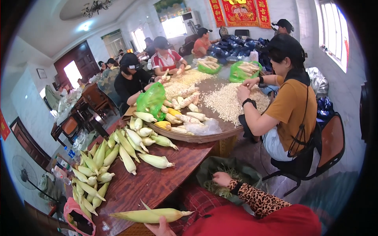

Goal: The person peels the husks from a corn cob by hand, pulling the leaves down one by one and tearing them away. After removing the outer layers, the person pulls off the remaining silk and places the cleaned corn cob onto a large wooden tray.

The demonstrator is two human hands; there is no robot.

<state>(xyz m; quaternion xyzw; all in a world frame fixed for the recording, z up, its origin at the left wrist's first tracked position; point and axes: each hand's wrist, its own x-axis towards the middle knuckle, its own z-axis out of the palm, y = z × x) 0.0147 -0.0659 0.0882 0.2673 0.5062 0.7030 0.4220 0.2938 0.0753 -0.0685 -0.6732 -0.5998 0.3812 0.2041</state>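
My left hand (pixel 162 227) holds a pale green ear of corn (pixel 151 214) from below, over the near edge of the table; its husk is still on, with one leaf peeling up. To the right, my right hand (pixel 223 179) reaches down into a dark green bag (pixel 246 173) of stringy husk and corn silk (pixel 232 163). Its fingers are curled, and anything in them cannot be made out. Many unpeeled ears of corn (pixel 128 151) are heaped on the reddish wooden table (pixel 147 185) ahead and to the left.
A large round tray (pixel 189 137) ahead bears peeled cobs, loose kernels (pixel 230 102) and green plastic bags (pixel 151 100). A person in a mustard shirt (pixel 293 114) sits at right, handling kernels. Other people work farther back. A pink bag (pixel 73 206) and bottles (pixel 63 163) stand at left.
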